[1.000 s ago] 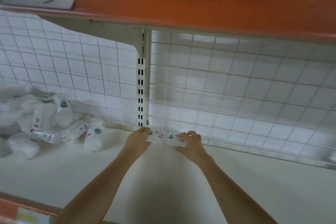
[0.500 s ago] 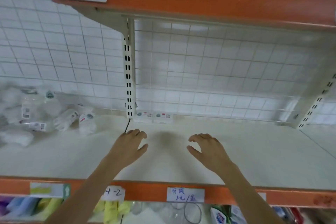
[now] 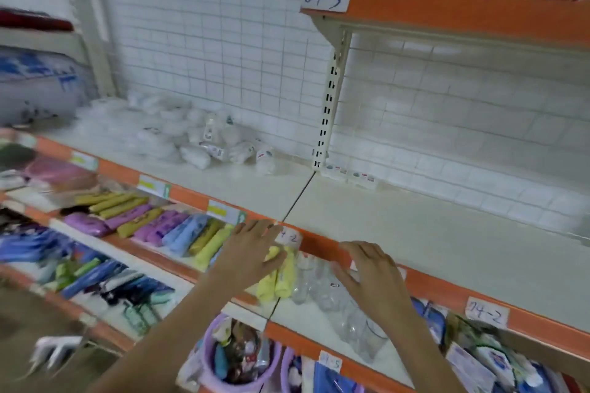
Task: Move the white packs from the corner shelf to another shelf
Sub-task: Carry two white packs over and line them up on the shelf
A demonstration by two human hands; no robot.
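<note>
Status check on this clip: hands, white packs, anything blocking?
Left hand and right hand open, empty, in front of the orange shelf edge. Two white packs placed against the upright post; pile of white packs waits in the corner. Nothing blocking.

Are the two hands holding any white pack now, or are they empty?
Empty. The left hand and right hand show spread fingers with nothing in them, near the orange shelf edge. The white packs lie piled at the back.

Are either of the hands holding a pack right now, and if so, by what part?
Nothing is held. The left hand and right hand are both empty, fingers spread, in front of the shelf edge; the white packs lie on the shelf.
</note>
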